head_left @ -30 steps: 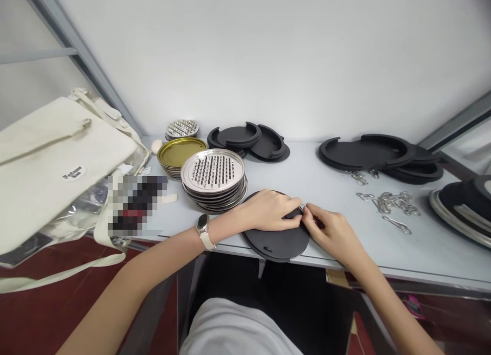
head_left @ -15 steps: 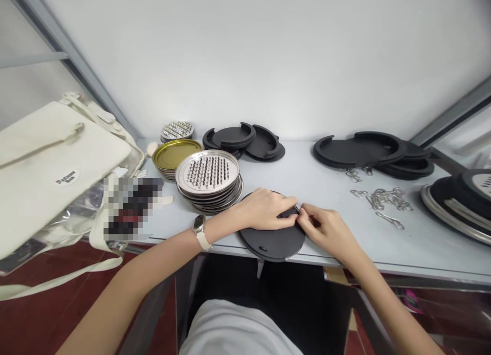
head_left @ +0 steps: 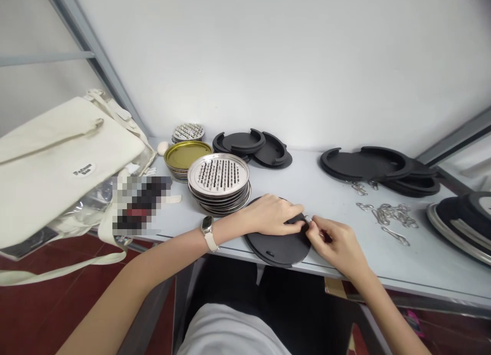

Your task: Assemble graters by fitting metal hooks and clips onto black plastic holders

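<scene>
A black round plate with a small slot lies at the table's front edge. My left hand rests across its top, thumb and fingers closed on its upper right rim. At that same rim my right hand pinches a small silver wire clip; most of the clip is hidden by the fingers. Whether the clip passes through the plate I cannot tell. More wire clips lie in a loose heap to the right of my right hand. Just behind my left forearm stands a stack of round metal graters.
Gold-coloured round lids and a smaller grater sit at the back left. Black round holders lie by the wall, with more black holders farther right. A cream bag covers the left end; a metal-rimmed black stack stands right.
The whole view has shifted slightly, so things appear a little farther right and lower. Both hands stay at the plate's rim, with the right still pinching the clip.
</scene>
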`<state>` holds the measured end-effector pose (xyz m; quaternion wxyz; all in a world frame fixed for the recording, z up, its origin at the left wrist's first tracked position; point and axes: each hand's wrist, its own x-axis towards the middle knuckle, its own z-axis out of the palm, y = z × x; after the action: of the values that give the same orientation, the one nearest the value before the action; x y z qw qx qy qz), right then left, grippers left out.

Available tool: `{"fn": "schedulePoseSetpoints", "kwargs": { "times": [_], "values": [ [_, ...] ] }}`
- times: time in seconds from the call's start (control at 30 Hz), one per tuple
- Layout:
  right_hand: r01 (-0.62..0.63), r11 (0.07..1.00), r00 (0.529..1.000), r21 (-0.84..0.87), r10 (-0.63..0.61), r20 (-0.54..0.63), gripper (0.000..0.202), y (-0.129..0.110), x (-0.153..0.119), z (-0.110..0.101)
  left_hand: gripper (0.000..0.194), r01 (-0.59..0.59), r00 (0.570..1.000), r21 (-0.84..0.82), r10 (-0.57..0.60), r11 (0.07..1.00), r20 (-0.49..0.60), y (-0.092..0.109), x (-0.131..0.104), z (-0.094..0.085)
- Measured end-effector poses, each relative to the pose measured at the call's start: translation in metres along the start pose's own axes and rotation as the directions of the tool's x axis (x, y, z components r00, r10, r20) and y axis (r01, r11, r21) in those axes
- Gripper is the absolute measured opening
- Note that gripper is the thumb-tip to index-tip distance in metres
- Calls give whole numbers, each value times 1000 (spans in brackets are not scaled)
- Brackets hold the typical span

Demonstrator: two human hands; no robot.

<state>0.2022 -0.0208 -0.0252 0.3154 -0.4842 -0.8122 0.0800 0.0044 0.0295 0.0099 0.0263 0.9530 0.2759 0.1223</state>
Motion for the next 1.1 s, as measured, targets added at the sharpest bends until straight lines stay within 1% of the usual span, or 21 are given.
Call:
{"fn": "schedulePoseSetpoints", "kwargs": {
  "times": [0.07, 0.17, 0.23, 0.4, 0.63, 0.83, 1.03, 1.1],
  "values": [
    [-12, 1000, 1000, 5, 12, 8, 32, 0, 1, 0, 27, 1, 1000, -1, -1, 1000, -4, -1, 0, 1],
    [-67, 997, 993, 34, 64, 99, 28, 3, 4, 2, 23, 0, 1000, -15, 0, 1000, 6, -1, 0, 0],
    [-93, 995, 987, 43, 87, 132, 27, 4, 5, 2, 21, 0, 1000, -30, 1, 1000, 15, 0, 0, -1],
    [-118, 993, 988, 13, 116, 106, 28, 5, 5, 3, 21, 23, 999, -41, -21, 999, 31, 0, 0, -2],
    [-143, 990, 983, 19, 140, 123, 29, 6, 7, 3, 21, 28, 999, -48, -26, 998, 38, 0, 0, -4],
    [-112, 994, 989, 15, 110, 100, 30, 5, 7, 2, 23, 45, 999, -37, -44, 998, 32, 1, 0, -3],
    [-8, 1000, 999, -2, 8, 42, 32, -2, 2, 1, 27, 68, 997, -57, -66, 996, 38, 2, 1, -4],
    [-11, 1000, 999, 0, 11, 52, 32, -2, 2, 1, 26, 65, 997, -64, -62, 996, 44, 2, 1, -5]
  ]
}}
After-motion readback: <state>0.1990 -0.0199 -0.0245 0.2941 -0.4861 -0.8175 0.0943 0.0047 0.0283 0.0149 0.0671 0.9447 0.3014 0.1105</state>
